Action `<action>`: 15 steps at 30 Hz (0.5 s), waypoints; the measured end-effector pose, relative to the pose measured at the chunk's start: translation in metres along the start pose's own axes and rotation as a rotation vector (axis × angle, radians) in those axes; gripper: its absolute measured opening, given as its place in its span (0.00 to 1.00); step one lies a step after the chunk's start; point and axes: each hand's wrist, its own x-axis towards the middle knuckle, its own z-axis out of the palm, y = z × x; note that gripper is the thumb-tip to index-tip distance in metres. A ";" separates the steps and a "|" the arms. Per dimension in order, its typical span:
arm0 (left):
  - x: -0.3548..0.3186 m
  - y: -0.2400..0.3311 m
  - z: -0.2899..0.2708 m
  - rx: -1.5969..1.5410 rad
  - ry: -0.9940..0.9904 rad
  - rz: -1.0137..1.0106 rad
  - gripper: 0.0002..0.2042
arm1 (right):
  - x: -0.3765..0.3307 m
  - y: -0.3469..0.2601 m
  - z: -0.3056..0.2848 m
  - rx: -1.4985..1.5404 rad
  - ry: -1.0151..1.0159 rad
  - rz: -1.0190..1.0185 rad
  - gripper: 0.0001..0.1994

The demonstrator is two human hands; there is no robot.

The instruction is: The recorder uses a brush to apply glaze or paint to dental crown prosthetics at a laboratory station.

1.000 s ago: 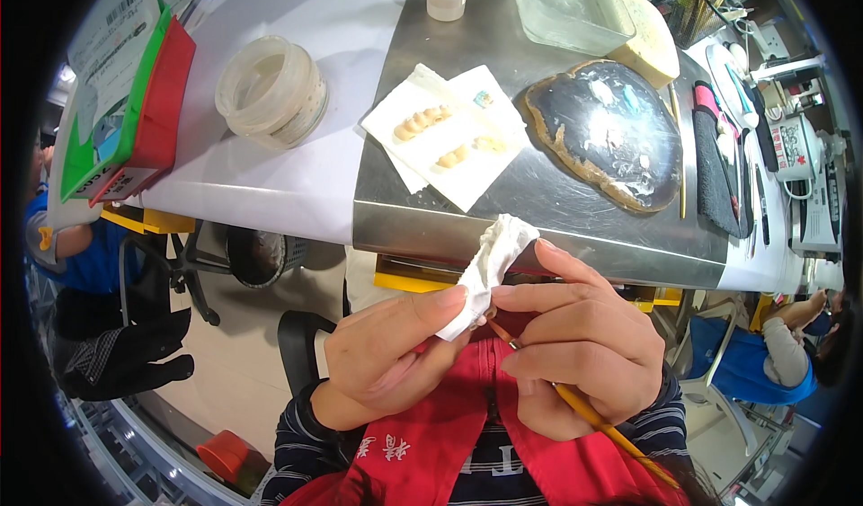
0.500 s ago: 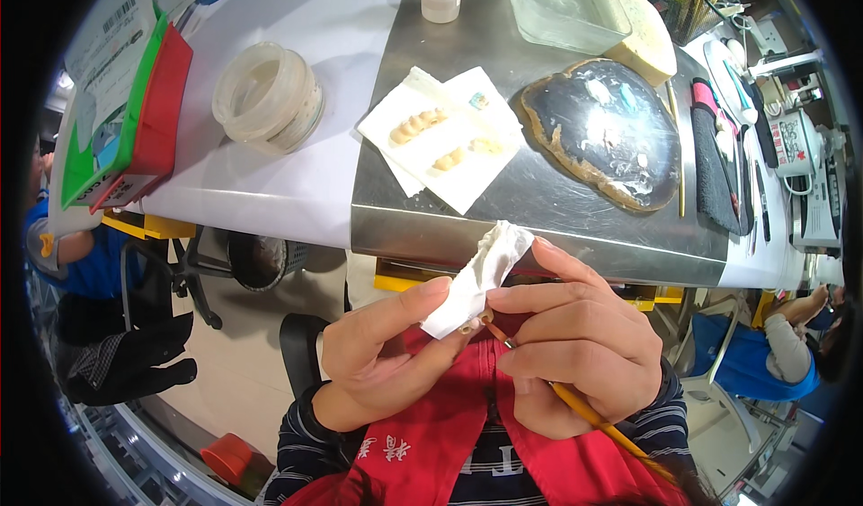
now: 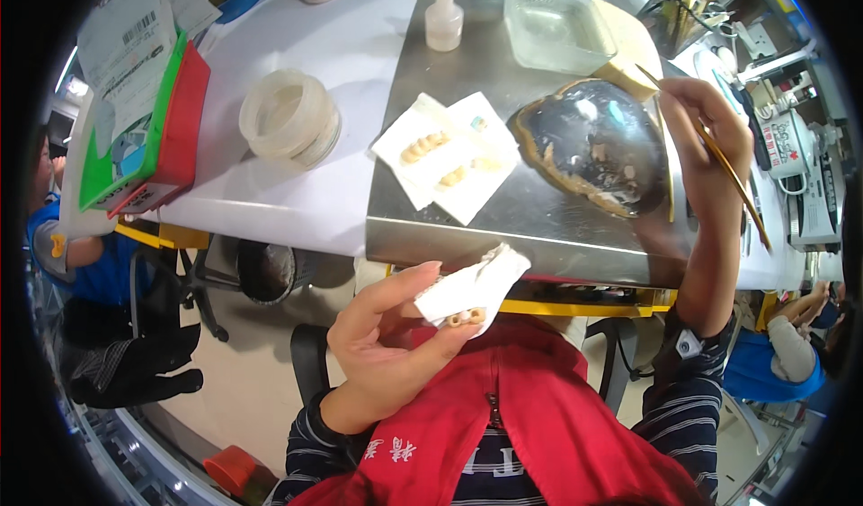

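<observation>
My left hand is raised in front of my chest and pinches a folded white tissue with a small tooth-shaped piece at its lower edge. My right hand is stretched out over the table's right side and holds a thin yellow brush, its tip at the upper edge of a dark round palette. Two white tissues with rows of small tooth-coloured pieces lie on the metal tray.
A round translucent lidded tub stands on white paper at the left, next to a red and green box. A clear rectangular dish and a small bottle stand at the back. Other people sit at the left and right edges.
My right hand has left the tissue and moved up and right with the brush to the dark palette. My left hand keeps the tissue, now turned so the small piece shows.
</observation>
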 end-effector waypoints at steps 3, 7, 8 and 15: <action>-0.002 0.000 0.003 -0.062 0.016 -0.048 0.25 | 0.002 0.010 -0.008 -0.153 -0.037 0.049 0.06; 0.000 -0.002 0.008 -0.090 0.051 -0.125 0.26 | -0.032 0.000 -0.019 0.267 -0.070 0.041 0.04; 0.000 -0.003 0.008 -0.084 0.045 -0.145 0.27 | -0.042 -0.003 -0.018 0.406 -0.113 0.136 0.04; -0.003 -0.005 0.006 -0.067 0.083 -0.195 0.28 | -0.067 -0.001 -0.005 0.483 -0.113 0.115 0.05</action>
